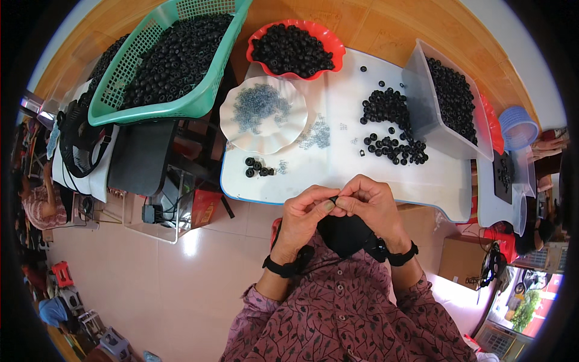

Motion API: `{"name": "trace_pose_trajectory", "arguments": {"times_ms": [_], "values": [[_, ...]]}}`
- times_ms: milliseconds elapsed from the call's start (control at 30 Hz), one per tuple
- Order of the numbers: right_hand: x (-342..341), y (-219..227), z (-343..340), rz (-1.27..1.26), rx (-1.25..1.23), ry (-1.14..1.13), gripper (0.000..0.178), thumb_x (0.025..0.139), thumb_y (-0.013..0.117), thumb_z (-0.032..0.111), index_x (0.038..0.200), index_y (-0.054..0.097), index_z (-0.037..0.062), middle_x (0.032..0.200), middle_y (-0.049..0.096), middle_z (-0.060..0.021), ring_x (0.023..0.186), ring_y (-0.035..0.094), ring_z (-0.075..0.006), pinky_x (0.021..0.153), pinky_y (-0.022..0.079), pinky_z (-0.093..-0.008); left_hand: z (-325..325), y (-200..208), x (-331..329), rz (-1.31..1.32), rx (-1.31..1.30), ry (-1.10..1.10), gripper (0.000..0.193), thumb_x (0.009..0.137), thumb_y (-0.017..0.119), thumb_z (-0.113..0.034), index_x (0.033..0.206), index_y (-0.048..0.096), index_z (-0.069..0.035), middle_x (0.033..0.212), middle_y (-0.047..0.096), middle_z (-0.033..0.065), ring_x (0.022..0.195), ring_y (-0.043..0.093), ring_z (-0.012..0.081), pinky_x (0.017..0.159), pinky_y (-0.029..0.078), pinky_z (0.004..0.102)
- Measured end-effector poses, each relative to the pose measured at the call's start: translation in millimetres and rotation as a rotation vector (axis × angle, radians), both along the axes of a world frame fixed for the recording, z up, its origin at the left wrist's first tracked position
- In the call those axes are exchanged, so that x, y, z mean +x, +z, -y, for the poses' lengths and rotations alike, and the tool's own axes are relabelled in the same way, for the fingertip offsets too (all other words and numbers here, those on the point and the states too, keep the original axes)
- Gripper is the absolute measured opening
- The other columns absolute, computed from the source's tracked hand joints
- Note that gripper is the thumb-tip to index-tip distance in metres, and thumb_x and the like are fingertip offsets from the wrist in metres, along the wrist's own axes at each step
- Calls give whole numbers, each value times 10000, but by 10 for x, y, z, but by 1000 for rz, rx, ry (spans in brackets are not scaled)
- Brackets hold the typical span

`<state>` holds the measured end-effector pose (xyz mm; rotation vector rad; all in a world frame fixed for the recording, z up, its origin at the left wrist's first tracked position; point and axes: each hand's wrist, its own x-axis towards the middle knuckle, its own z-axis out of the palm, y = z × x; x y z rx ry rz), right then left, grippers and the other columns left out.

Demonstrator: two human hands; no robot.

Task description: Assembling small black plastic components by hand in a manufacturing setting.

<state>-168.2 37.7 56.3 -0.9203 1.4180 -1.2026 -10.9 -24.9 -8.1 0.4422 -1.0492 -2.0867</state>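
Observation:
My left hand (306,211) and my right hand (373,204) meet in front of the white table's near edge. Thumb and fingers of the left pinch a small black round part (333,199), mostly covered by the fingertips. The right hand's fingers are pinched together against it; whatever lies between them is too small to make out. On the white table (356,169) beyond, loose black ring-shaped parts (386,107) lie spread at the right. A smaller group of black parts (258,168) sits at the left, beside a few clear rings (282,167).
A white scalloped plate (265,143) holds small clear rings, with more clear rings (316,134) scattered beside it. Black parts fill a red bowl (341,53), a green basket (202,102) and a translucent bin (425,108). A cardboard box (461,260) stands at the right.

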Motion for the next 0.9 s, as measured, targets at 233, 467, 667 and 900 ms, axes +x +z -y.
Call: {"name": "trace_pose_trajectory", "arguments": {"times_ms": [233, 467, 667, 900], "values": [[8, 18, 5, 57, 28, -35, 64, 907, 642, 37, 918, 604, -14, 818, 677, -68, 718, 639, -88, 634, 510, -208, -20, -116, -29, -182, 253, -50, 241, 933, 573, 3, 1167, 593, 58, 990, 669, 132, 876, 681, 206, 821, 580, 350], [71, -55, 7, 7, 32, -119, 52, 890, 634, 10, 911, 597, -19, 811, 666, -66, 737, 667, -104, 659, 549, -219, -4, -111, -60, -44, 149, -40, 226, 930, 583, 0, 1148, 603, 53, 995, 668, 113, 886, 672, 171, 830, 571, 329], [73, -134, 24, -45, 63, -145, 56, 893, 630, 18, 913, 600, -24, 825, 665, -64, 713, 656, -94, 635, 547, -220, 15, -149, -56, -49, 158, -39, 222, 932, 582, -5, 1146, 604, 50, 1023, 658, 118, 883, 661, 153, 833, 574, 335], [-212, -338, 179, -693, -69, -415, 86, 861, 637, 25, 934, 633, -21, 820, 602, -109, 602, 586, -163, 544, 472, -299, 43, -187, -66, -192, 316, -41, 214, 946, 557, -14, 1149, 597, 40, 1035, 643, 145, 855, 655, 160, 828, 592, 382]]}}
